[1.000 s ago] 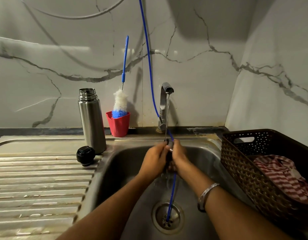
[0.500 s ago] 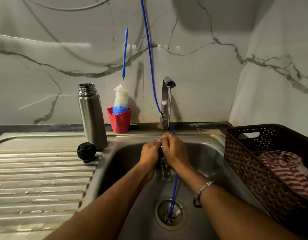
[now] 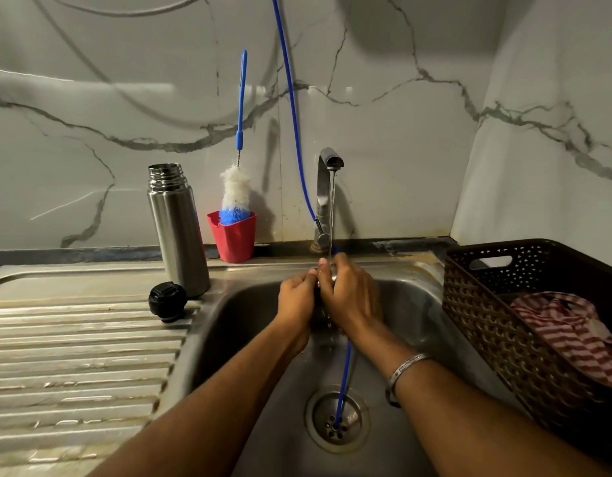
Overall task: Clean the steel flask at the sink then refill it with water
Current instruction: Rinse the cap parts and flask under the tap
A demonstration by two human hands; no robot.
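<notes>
Marble-backed steel sink (image 3: 228, 304), tap (image 3: 328, 160) running at frame centre.

Both hands, left hand (image 3: 296, 299) and right hand (image 3: 349, 297), have been raised under the stream, curled around something small and hidden; rinsing seems underway. Left of them the steel flask (image 3: 177, 228) stands uncapped, its black cap (image 3: 167, 301) beside it, unfilled.

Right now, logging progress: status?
Both hands together under running tap, gripping something small. Steel flask open, untouched beside sink; cap off. Blue hose crosses basin.

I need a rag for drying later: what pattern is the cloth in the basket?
Red and white stripes on the cloth, seen in the head view.
</notes>
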